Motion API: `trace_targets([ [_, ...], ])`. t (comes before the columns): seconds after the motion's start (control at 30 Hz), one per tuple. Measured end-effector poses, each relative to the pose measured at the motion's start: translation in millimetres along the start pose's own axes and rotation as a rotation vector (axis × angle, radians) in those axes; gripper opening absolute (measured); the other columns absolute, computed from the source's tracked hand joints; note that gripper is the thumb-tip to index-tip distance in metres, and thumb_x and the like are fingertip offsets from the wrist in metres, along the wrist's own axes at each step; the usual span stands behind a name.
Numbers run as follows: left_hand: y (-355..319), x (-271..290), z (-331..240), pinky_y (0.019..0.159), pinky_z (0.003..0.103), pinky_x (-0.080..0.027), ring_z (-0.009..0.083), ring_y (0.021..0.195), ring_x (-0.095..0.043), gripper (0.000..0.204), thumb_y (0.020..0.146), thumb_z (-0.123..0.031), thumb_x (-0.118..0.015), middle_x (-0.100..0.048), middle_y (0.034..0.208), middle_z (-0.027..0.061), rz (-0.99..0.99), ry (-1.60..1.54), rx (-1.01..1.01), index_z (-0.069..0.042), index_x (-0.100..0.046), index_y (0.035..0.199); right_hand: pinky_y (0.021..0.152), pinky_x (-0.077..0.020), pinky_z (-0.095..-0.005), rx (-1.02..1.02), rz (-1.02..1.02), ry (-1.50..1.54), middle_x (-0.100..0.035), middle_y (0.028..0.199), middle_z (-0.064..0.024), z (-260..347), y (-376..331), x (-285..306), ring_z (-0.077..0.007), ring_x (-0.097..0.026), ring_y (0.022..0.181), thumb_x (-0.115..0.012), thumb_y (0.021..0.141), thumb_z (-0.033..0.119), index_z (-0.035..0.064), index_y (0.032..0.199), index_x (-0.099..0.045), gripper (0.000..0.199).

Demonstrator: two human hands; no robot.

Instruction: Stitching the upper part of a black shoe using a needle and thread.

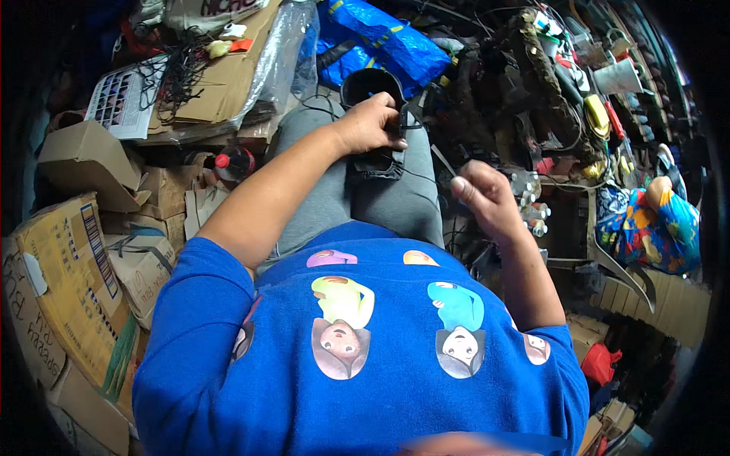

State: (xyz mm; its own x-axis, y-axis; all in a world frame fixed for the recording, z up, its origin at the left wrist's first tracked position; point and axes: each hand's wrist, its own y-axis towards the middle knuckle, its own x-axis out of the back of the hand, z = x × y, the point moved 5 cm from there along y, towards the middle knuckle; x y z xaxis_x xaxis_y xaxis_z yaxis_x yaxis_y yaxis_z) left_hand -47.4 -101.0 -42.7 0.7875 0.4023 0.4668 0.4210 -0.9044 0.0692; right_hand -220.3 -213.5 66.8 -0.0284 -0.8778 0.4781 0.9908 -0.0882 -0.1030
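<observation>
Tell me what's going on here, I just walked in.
A seated person in a blue top steadies a black shoe on their lap with the left hand. The right hand is raised beside the knee, fingers pinched together; what it pinches is too small to tell. Cardboard boxes lie to the left, and a blue bag lies ahead among tangled cords and tools.

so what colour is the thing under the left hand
Black: the left hand rests on a black boot lying on the lap. It shows best in the head view.
</observation>
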Motion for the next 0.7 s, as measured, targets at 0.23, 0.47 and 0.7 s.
trace_targets([
  [0.23,-1,20,-51,0.083,0.033,-0.045,0.0267,0.101,-0.053,0.039,0.07,-0.027,-0.076,-0.052,0.106,0.0133,0.248,0.26,-0.026,0.002,-0.062,0.093,0.064,-0.0448,-0.0286,0.014,-0.053,-0.224,-0.054,0.078,-0.0046,-11,15,-12,-0.0147,-0.055,0.07,-0.065,0.08,0.006,0.0123,0.101,-0.07,0.023],
  [0.47,0,25,-40,0.073,0.034,-0.046,0.0254,0.083,-0.059,0.038,0.065,-0.026,-0.079,-0.058,0.086,0.0127,0.237,0.228,0.153,0.001,-0.062,0.085,0.064,-0.0468,-0.0362,0.061,0.009,-0.408,-0.054,0.077,-0.0117,-11,28,-30,-0.0273,-0.058,0.07,-0.063,0.074,0.005,0.0137,0.1,-0.071,0.028],
  [0.7,0,22,-38,0.081,0.031,-0.044,0.0228,0.09,-0.055,0.027,0.071,-0.021,-0.073,-0.055,0.092,0.0091,0.399,0.069,0.042,-0.006,-0.071,0.093,0.067,-0.0479,-0.0386,0.002,0.021,-0.445,-0.055,0.077,-0.0138,-8,32,-30,-0.0303,-0.059,0.072,-0.061,0.072,0.007,0.0124,0.098,-0.071,0.028],
])
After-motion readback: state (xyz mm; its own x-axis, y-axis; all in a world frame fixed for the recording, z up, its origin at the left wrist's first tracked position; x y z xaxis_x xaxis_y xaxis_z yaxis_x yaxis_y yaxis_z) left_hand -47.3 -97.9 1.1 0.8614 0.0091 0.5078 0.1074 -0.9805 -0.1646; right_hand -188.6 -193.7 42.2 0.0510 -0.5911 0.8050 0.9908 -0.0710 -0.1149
